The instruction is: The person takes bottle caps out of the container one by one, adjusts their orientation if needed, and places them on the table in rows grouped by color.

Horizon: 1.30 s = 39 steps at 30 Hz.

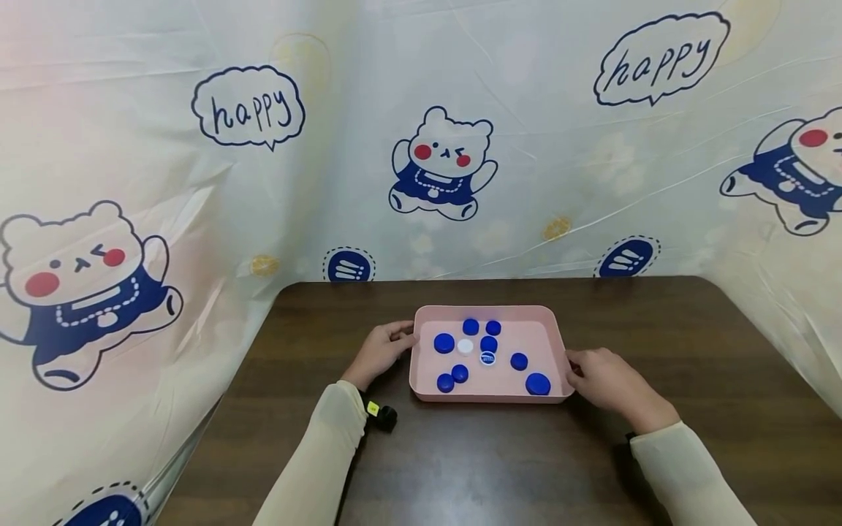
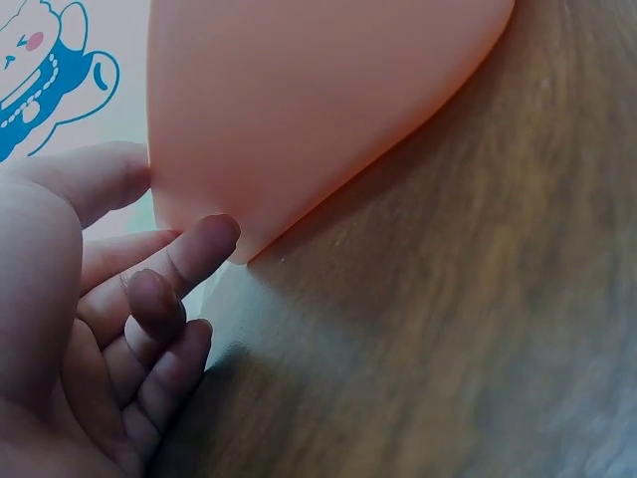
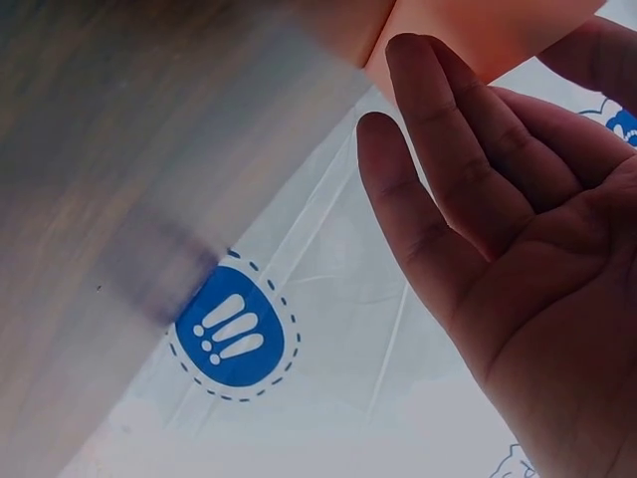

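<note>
A shallow pink tray [image 1: 493,398] with raised walls lies across the middle of the brown table. Its left end is held by my left hand [image 1: 384,349], thumb at the rim and fingertips against the outer wall, as the left wrist view shows. At the opposite end my right hand [image 1: 608,380] grips the tray's right side; its fingers [image 3: 423,90] reach along the outside wall. Inside the tray several blue round caps [image 1: 538,384] of different sizes are scattered. Among them are a white disc [image 1: 465,346] and a white-rimmed disc with blue print [image 1: 487,358].
The dark wooden table [image 1: 473,467] has rounded far corners. A pale curtain [image 1: 526,146] printed with bears and the word "happy" hangs behind it and along both sides. A black wrist device [image 1: 383,416] is strapped by my left sleeve.
</note>
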Each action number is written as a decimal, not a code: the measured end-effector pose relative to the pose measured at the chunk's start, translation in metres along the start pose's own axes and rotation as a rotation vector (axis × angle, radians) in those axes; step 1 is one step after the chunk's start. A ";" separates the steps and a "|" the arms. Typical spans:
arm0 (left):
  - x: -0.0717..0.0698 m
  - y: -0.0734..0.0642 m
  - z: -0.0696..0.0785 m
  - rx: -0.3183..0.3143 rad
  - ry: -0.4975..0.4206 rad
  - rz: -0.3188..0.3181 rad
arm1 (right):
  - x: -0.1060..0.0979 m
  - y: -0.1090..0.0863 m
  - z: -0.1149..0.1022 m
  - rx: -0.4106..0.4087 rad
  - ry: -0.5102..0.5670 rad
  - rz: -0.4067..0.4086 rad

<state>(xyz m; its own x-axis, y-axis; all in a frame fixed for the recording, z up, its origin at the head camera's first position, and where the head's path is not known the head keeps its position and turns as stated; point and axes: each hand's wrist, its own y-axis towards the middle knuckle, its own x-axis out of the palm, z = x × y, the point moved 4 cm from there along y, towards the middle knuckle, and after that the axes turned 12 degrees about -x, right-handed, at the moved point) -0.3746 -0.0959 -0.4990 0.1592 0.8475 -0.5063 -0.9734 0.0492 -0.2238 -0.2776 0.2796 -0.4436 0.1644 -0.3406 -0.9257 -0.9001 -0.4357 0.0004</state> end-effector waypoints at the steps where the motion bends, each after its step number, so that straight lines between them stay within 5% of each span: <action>1: 0.000 0.000 0.001 0.001 0.004 0.002 | -0.001 0.000 0.000 0.000 -0.001 0.002; 30: 0.000 0.001 0.001 0.018 0.005 0.001 | -0.004 0.002 -0.002 0.006 0.005 -0.014; 39: 0.000 0.001 0.001 0.020 -0.005 -0.003 | -0.017 0.010 -0.010 -0.006 -0.082 0.074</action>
<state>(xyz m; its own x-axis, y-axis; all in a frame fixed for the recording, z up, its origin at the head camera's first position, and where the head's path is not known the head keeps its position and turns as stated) -0.3757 -0.0950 -0.4985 0.1610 0.8500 -0.5016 -0.9761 0.0621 -0.2081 -0.2855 0.2722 -0.4244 0.0642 -0.3028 -0.9509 -0.9062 -0.4167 0.0715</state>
